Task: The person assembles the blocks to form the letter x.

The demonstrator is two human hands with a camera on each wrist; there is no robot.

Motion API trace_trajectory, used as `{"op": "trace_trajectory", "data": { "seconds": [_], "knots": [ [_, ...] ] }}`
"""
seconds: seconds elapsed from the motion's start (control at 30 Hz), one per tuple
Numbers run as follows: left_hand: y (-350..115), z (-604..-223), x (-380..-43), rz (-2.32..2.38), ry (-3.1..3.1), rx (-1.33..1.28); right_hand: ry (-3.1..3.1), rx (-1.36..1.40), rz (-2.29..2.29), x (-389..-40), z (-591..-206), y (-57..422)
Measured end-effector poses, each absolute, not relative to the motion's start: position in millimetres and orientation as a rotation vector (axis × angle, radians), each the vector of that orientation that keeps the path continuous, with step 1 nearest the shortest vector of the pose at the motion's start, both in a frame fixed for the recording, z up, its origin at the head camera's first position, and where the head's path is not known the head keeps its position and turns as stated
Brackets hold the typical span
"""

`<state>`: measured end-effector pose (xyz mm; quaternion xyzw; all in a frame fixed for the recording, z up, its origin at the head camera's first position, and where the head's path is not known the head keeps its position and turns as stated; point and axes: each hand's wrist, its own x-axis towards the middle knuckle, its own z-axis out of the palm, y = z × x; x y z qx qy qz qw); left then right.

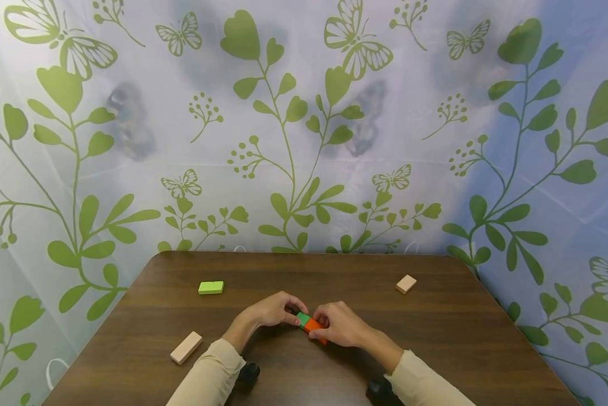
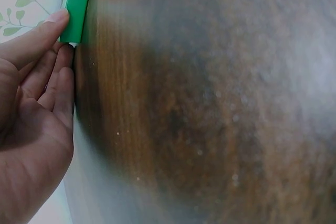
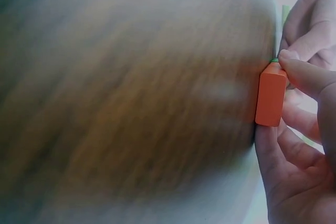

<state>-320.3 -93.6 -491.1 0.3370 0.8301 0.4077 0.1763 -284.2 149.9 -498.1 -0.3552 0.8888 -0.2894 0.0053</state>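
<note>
A green block (image 1: 302,318) and an orange block (image 1: 313,325) lie end to end at the middle of the table. With thumb and fingers my left hand (image 1: 274,309) pinches the green block, and the left wrist view shows its thumb on the face of the green block (image 2: 75,19). Opposite it, my right hand (image 1: 343,325) holds the orange block between thumb and fingers. Seen from the right wrist, the end of the orange block (image 3: 271,98) faces the camera and hides most of the green one.
On the brown table (image 1: 304,383) lie a lime green block (image 1: 211,287) at the back left, a pale wooden block (image 1: 186,347) left of my left forearm, and another pale block (image 1: 406,283) at the back right. A patterned curtain (image 1: 304,141) hangs behind the table.
</note>
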Motion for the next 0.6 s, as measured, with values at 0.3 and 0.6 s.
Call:
{"op": "trace_trajectory", "data": {
  "seconds": [0.3, 0.6],
  "knots": [
    [-93.4, -489.2, -320.1, 1.142, 2.349, 0.965, 2.772, -1.112, -0.893, -284.5, -496.4, 148.9],
    [-92.9, -488.9, -323.0, 1.112, 2.352, 0.958, 2.778, -1.146, -0.87, -283.0, -493.7, 148.8]
  ]
}}
